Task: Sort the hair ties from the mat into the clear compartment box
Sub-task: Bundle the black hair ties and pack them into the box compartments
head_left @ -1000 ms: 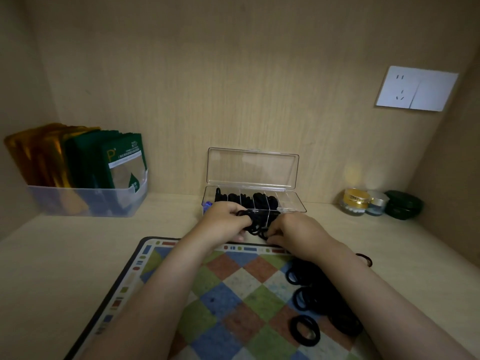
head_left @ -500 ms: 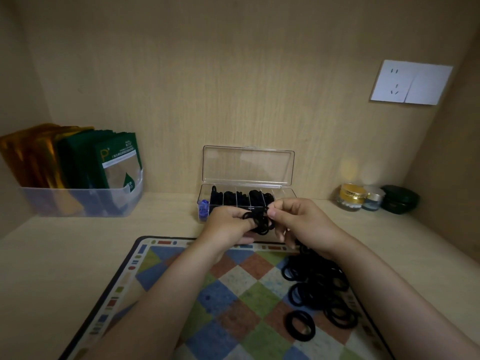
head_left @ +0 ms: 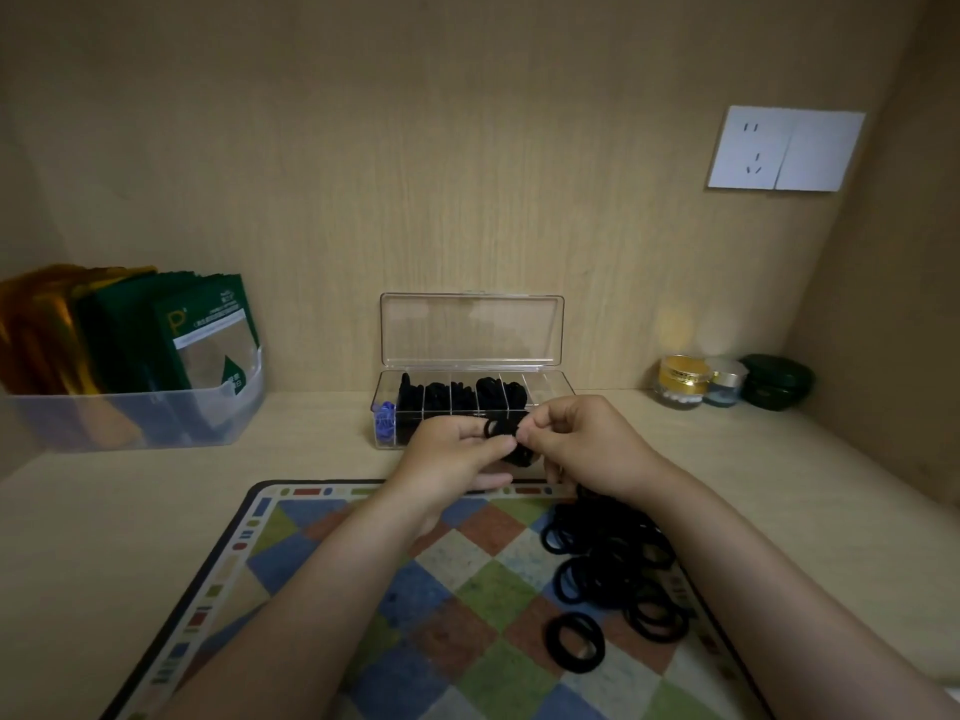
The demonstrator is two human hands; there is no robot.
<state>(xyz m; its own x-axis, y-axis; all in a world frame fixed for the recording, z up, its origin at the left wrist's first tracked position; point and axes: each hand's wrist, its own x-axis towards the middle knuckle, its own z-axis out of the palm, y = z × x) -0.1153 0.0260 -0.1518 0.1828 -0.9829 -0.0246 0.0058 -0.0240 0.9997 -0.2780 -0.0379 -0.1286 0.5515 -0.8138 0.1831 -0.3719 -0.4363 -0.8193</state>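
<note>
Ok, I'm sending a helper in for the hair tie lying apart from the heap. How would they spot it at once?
Start at the checkered mat in front of the clear compartment box. On its right side lies a tangled pile of black hair ties. The single hair tie is the lone black ring nearer the person than the pile, lying flat with mat showing through its middle.

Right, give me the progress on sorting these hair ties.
Done: several middle compartments of the clear compartment box already hold black ties. In hand: left hand and right hand grip a small bunch of ties. Left: a pile of black hair ties on the mat.
</note>
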